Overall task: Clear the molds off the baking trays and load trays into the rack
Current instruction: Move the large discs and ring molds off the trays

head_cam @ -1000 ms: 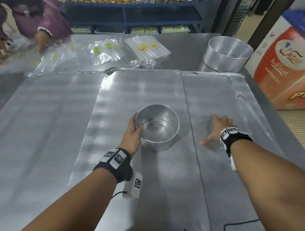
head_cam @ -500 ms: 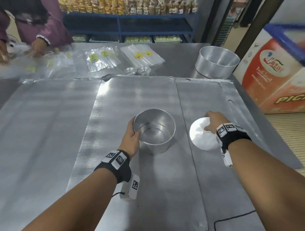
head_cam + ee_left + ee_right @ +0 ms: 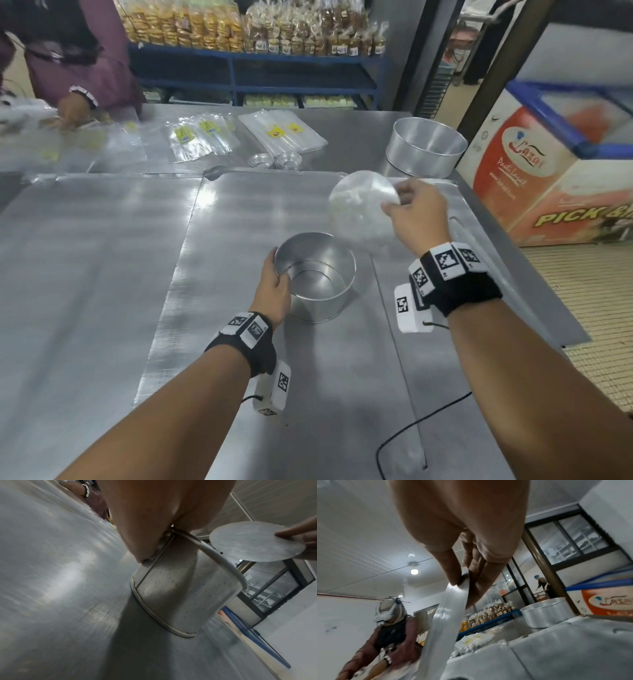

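Observation:
A round, bottomless aluminium mold ring (image 3: 317,279) (image 3: 180,596) stands on the middle baking tray (image 3: 274,394). My left hand (image 3: 275,277) grips its near left rim, thumb inside. My right hand (image 3: 416,214) pinches the edge of a flat round metal disc (image 3: 363,209) (image 3: 254,540) (image 3: 443,616), the mold's loose base, and holds it in the air just right of and beyond the ring. A larger round mold (image 3: 424,147) (image 3: 546,614) sits at the table's far right corner.
Flat trays (image 3: 85,274) cover the steel table. Beyond them lie plastic bag packs (image 3: 281,132) and small tart tins (image 3: 275,160). Another person (image 3: 78,68) works at the far left. A freezer chest (image 3: 555,164) stands right of the table, with blue shelves (image 3: 257,72) behind it.
My right hand has lifted the disc off the right tray and raised it up and away. My left hand stays on the ring.

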Demonstrator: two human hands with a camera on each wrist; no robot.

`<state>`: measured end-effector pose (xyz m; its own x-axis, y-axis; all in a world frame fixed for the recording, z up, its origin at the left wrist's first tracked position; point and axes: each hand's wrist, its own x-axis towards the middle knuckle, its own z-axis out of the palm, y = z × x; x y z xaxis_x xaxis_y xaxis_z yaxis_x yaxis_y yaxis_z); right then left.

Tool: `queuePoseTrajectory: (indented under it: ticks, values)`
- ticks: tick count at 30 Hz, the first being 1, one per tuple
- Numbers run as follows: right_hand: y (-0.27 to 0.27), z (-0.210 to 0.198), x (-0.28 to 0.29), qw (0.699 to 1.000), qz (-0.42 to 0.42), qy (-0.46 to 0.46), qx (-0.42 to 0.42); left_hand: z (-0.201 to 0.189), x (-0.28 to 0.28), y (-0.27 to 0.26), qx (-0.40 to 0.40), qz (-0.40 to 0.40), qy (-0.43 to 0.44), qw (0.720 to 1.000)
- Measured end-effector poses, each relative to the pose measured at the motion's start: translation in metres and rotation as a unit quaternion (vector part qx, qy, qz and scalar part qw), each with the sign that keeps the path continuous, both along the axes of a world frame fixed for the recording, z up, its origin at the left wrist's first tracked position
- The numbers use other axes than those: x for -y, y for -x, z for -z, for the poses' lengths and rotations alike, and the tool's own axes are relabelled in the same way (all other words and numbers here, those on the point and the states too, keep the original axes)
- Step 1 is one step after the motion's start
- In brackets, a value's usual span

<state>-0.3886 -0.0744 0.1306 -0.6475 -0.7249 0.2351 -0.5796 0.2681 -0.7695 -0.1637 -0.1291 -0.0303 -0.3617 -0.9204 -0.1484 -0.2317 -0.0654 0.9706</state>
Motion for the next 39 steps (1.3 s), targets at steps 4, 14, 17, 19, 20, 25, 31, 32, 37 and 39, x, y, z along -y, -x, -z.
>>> queuePoseTrajectory:
  ticks: [4,14,17,19,20,25,31,32,37,39]
  values:
    - [-0.033,0.021,0.008,0.991,-0.054,-0.122,0.004,0.001,-0.002,0.001,-0.002,-0.006,0.000,1.000]
    - [-0.073,0.080,0.018,0.971,-0.099,-0.218,0.016,-0.019,-0.011,0.002,0.012,-0.007,0.007,1.000]
    - [-0.068,0.086,0.016,0.969,-0.117,-0.211,-0.051,-0.017,-0.011,0.002,0.001,-0.005,0.011,1.000]
    - [-0.058,0.087,0.013,0.977,-0.105,-0.167,-0.079,-0.019,-0.011,0.001,-0.007,-0.001,0.010,1.000]
    - [-0.052,0.088,0.011,0.980,-0.088,-0.156,-0.091,-0.020,-0.010,0.000,-0.007,0.000,0.003,1.000]
    - [-0.029,0.090,0.002,0.965,-0.027,-0.258,0.028,-0.025,-0.001,-0.004,0.011,-0.002,-0.064,0.998]
    - [-0.014,0.096,0.008,0.961,-0.045,-0.205,0.182,-0.034,0.024,0.009,-0.003,-0.008,-0.126,0.992]
    - [-0.010,0.096,0.012,0.962,-0.043,-0.187,0.193,-0.037,0.029,0.014,-0.009,-0.005,-0.121,0.993]
    - [0.024,0.092,0.040,0.976,-0.027,-0.088,0.200,-0.053,0.062,0.049,-0.070,-0.009,-0.067,0.995]
    - [0.041,0.088,0.055,0.977,-0.021,-0.060,0.205,-0.057,0.082,0.072,-0.083,-0.021,-0.040,0.996]
